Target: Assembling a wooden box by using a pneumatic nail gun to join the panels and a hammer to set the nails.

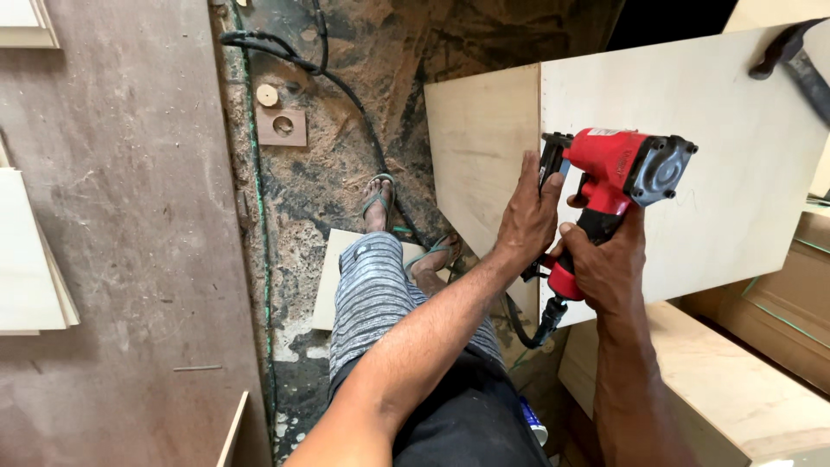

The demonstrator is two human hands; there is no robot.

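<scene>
Right hand (609,264) grips red nail gun (618,177) | left hand (526,216) flat on pale plywood panel (735,164)

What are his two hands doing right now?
Left hand: open, palm flat against the plywood panel beside the tool's nose.
Right hand: closed around the grip of the red nail gun.

Red nail gun (622,173) in right hand (605,264), left hand (527,216) flat against plywood panels (735,173).
</scene>
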